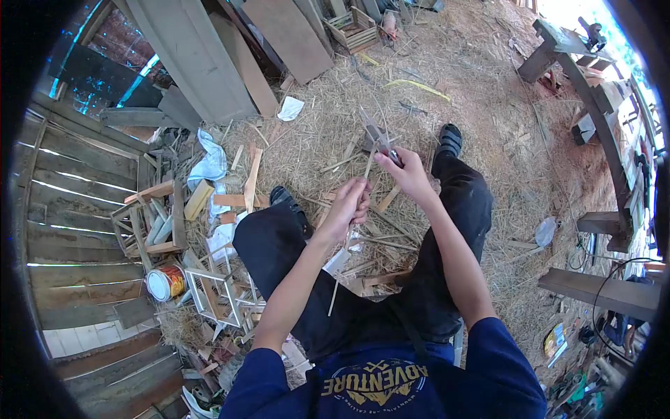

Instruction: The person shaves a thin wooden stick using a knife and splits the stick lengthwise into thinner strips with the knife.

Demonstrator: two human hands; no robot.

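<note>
My left hand [349,202] is closed around a thin wooden stick [333,298], whose lower end slants down past my wrist between my knees. The stick's upper end reaches out toward my right hand [407,171]. That hand is wrapped around the dark handle of a knife [396,158], held by the stick's upper end. The blade is small and hard to make out against the straw; whether it touches the stick I cannot tell. Under the hands, thin sticks and shavings lie on the ground between my sandalled feet.
On the left stand a wooden crate [178,227], a paint can [166,283] and a white frame [213,297]. Boards [199,63] lean at the back left. A long wooden bench [593,91] runs along the right. Straw and wood scraps cover the ground [502,126].
</note>
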